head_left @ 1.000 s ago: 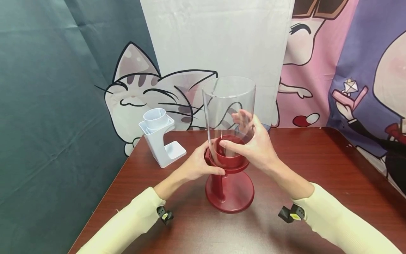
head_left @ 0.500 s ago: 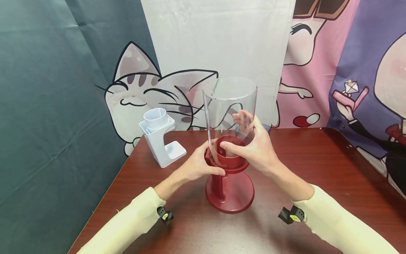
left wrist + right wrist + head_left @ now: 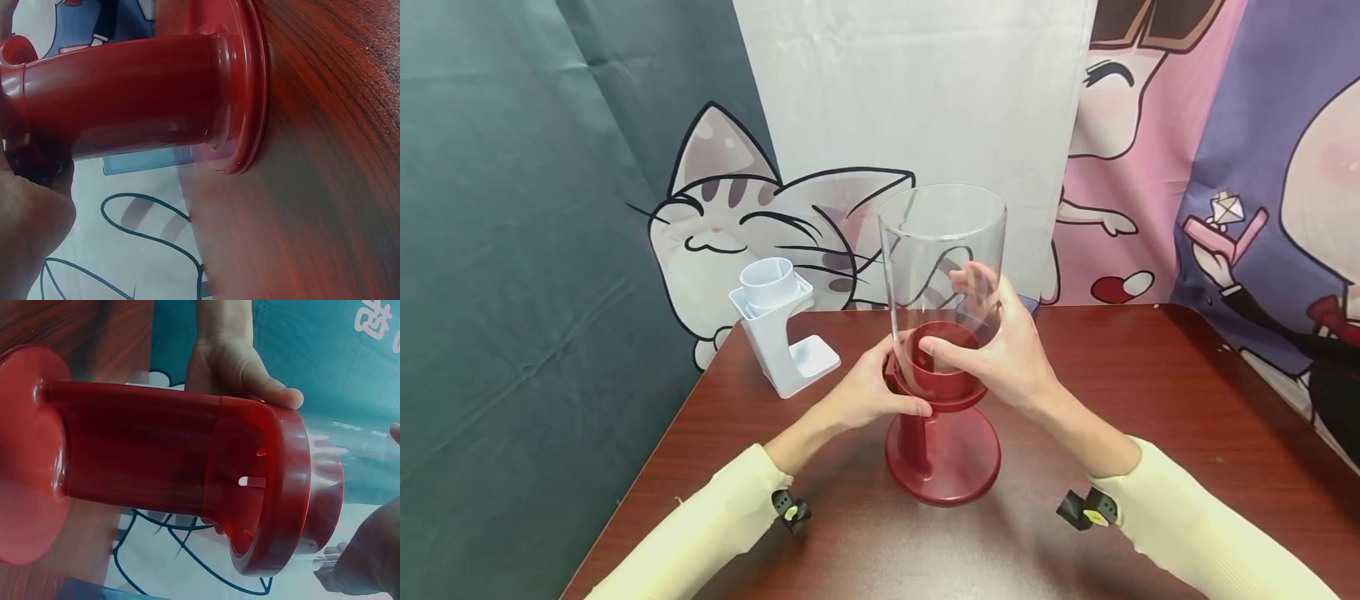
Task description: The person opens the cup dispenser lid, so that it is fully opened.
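Note:
A red stand [image 3: 943,467] with a round base, a curved column and a collar on top stands upright on the table. A tall clear cylinder [image 3: 925,258] fits around the red inner ring and rests at the collar. My left hand [image 3: 863,390] grips the collar from the left, thumb along its front; in the right wrist view that left hand [image 3: 228,369] shows behind the red column [image 3: 144,450]. Wrapped around the cylinder's lower right side is my right hand [image 3: 1017,354], thumb in front, fingers seen through the clear wall. In the left wrist view the column [image 3: 125,94] rises from its base.
A white stand [image 3: 778,346] with a round ring in its top and a flat foot sits at the table's back left. Printed cartoon cloth [image 3: 730,225] hangs behind the brown wooden table [image 3: 1150,417]. A green cloth [image 3: 520,275] hangs along the left side.

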`<state>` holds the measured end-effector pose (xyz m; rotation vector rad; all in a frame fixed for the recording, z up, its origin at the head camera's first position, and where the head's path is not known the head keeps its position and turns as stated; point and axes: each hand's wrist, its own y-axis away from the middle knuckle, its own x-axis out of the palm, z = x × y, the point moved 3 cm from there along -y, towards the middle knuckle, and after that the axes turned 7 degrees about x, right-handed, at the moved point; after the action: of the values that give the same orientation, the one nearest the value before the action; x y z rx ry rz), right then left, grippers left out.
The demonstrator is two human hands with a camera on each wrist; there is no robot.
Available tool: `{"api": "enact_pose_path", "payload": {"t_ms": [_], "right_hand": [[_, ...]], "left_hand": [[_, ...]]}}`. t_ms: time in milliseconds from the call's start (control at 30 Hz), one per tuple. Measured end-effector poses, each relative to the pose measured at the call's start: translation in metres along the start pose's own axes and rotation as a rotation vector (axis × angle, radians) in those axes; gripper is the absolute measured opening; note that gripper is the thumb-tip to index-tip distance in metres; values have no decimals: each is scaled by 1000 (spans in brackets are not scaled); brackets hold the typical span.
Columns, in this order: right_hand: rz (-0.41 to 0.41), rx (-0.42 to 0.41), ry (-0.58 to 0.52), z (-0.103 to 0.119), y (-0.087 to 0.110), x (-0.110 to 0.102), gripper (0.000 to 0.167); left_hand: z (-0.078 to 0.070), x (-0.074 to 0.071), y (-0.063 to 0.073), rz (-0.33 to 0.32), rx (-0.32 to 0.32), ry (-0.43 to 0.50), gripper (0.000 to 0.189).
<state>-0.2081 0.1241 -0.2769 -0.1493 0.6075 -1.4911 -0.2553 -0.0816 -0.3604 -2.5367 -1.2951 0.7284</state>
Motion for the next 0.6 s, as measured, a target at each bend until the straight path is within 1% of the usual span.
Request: {"api": "enact_pose_path", "payload": {"t_ms": [133,300,433,600], "right_hand": [[4,3,-7,0,-1,-1,95],[21,38,-31,1,-6,-4,93],[32,55,-33,1,-6,-4,91],[16,31,-15,2,-3,-3,93]], "left_hand": [[0,0,-1,2,-2,1,89],[0,0,-2,3,3,-19,91],[-1,0,-1,9,9,-17,91],[-1,0,-1,6,9,-25,91]]}}
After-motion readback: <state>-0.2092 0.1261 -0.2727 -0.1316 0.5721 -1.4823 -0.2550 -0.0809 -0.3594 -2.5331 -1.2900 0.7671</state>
